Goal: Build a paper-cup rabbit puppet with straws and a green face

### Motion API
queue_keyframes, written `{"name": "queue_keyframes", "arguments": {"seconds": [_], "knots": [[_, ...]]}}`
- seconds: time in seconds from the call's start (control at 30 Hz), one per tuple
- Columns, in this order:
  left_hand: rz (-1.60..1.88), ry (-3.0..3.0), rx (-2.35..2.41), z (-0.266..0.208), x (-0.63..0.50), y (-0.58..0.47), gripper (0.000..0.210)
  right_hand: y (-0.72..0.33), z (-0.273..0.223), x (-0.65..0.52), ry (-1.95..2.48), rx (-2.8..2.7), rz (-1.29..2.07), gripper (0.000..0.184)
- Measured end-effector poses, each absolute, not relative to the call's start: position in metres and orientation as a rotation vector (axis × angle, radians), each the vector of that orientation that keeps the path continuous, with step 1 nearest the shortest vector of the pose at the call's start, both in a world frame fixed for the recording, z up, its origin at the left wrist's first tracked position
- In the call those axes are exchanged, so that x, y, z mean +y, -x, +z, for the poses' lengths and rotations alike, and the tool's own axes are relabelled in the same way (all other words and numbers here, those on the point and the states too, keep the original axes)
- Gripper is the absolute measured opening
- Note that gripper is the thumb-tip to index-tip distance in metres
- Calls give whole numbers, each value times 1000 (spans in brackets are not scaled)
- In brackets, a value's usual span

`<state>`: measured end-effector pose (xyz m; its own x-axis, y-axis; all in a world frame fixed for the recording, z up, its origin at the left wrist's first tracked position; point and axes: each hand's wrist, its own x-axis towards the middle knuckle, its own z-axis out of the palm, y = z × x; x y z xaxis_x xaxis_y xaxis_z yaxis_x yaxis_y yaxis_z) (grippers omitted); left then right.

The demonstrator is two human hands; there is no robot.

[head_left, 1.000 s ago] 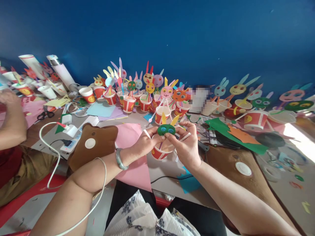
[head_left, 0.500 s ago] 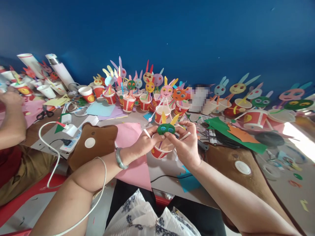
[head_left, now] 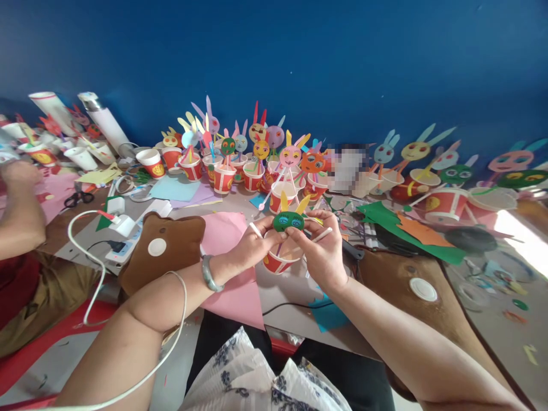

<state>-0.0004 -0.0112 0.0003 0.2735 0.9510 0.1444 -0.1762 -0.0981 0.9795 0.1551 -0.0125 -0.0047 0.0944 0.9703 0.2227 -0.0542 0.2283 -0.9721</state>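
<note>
Between my two hands is a green paper rabbit face [head_left: 289,221] with blue eyes and yellow ears. My left hand [head_left: 256,246] pinches its left side, a white stick end poking out by the thumb. On the other side my right hand [head_left: 324,255] is closed on the face, its thumb on the lower edge; another white stick end points out to the right. A red and white paper cup [head_left: 278,264] stands on the table just below and behind the face, partly covered by my fingers.
Several finished paper rabbits in cups [head_left: 225,178] line the wall. Pink paper [head_left: 233,297], a brown cushion [head_left: 171,245], a power strip [head_left: 131,242] with a white cable, green paper [head_left: 411,234] and black scissors [head_left: 78,197] lie about. Another person's arm [head_left: 21,205] is at far left.
The green face is tilted slightly more upright, showing more of its lower part. Both hands keep their grip and have hardly moved.
</note>
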Motion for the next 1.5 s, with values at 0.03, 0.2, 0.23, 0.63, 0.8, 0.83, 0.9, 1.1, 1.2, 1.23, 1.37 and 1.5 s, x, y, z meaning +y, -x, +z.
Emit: {"name": "queue_keyframes", "arguments": {"seconds": [0.03, 0.2, 0.23, 0.63, 0.8, 0.83, 0.9, 1.1, 1.2, 1.23, 1.37, 1.5], "knots": [[1152, -1294, 813, 1, -11, 0, 27, -155, -4, -13, 1038, -1193, 1018, 49], [1160, -1209, 807, 2, -9, 1, 31, -155, -4, -13, 977, -1183, 1117, 44], [1163, -1186, 794, 1, -8, 1, 33, -156, -5, -13, 965, -1187, 1131, 43], [1143, -1245, 829, 6, -11, 1, 27, -157, -10, -10, 1012, -1215, 1072, 52], [1118, -1205, 800, 6, -11, 0, 32, -157, -12, -8, 1002, -1205, 1064, 56], [1115, -1204, 800, 5, -11, 0, 32, -157, -11, -8, 1000, -1196, 1072, 55], [1102, -1206, 814, 4, -11, 0, 32, -157, -10, -9, 995, -1176, 1091, 55], [1109, -1237, 860, 1, -11, 1, 30, -156, -8, -10, 967, -1141, 1100, 58], [1117, -1240, 848, 0, -10, 0, 30, -156, -9, -9, 963, -1153, 1078, 56], [1118, -1244, 845, 0, -10, 0, 30, -156, -9, -9, 962, -1156, 1071, 56], [1116, -1253, 841, -1, -9, 0, 28, -155, -6, -9, 937, -1151, 1077, 54], [1114, -1243, 861, -1, -10, -1, 28, -154, -4, -10, 910, -1150, 1080, 52]]}}
